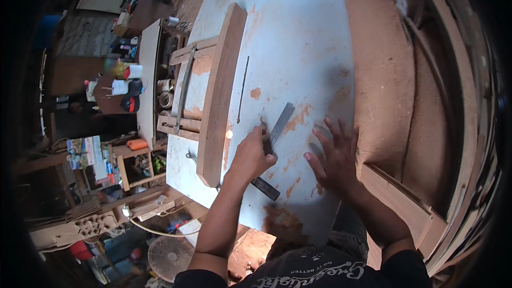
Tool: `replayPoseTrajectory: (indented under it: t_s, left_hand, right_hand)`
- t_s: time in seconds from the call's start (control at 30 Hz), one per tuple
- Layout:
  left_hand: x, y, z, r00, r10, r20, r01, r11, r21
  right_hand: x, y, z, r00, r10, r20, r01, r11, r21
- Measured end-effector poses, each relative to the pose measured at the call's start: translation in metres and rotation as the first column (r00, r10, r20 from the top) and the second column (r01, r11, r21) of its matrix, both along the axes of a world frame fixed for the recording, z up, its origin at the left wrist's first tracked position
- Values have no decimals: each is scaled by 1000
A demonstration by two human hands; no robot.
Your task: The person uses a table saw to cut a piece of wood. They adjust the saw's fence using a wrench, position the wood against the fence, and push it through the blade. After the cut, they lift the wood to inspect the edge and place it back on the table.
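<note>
The left hand [252, 154] is gripping a try square [272, 146] by its blade, fingers closed around it, likely steadying it on the pale saw table [298, 48]. The right hand [335, 157] is pressing flat, fingers spread, holding nothing. The square's metal blade is angling upward, dark handle nearest the person, beside a long wooden plank [220, 93]

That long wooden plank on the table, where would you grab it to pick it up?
Probably near its middle, one hand on each long edge. The wooden plank lies flat on the pale table, long and narrow, so a middle grip should keep it from tipping. Come from its right side: that side of the table is bare, while a wooden frame crowds its left.
</note>
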State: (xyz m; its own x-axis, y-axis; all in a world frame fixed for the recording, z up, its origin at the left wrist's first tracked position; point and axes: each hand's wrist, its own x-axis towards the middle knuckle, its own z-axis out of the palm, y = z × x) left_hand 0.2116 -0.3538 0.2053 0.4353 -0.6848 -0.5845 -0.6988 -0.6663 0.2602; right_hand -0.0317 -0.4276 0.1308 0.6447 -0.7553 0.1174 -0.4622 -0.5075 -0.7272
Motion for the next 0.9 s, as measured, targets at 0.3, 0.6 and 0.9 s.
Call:
replayPoseTrajectory:
  t_s: [0.3,0.6,0.9]
  left_hand:
    - [44,14,8,904,379,-199,-413,650,-638]
    - [99,-95,57,772,65,633,-154,984,87]
    - [122,-127,26,538,-373,756,83,916,393]
  right_hand:
    - [14,-37,9,962,252,107,-261,962,82]
    - [10,-42,-2,922,339,185,-364,924,121]
    - [9,-38,-9,920,309,241,-358,913,194]
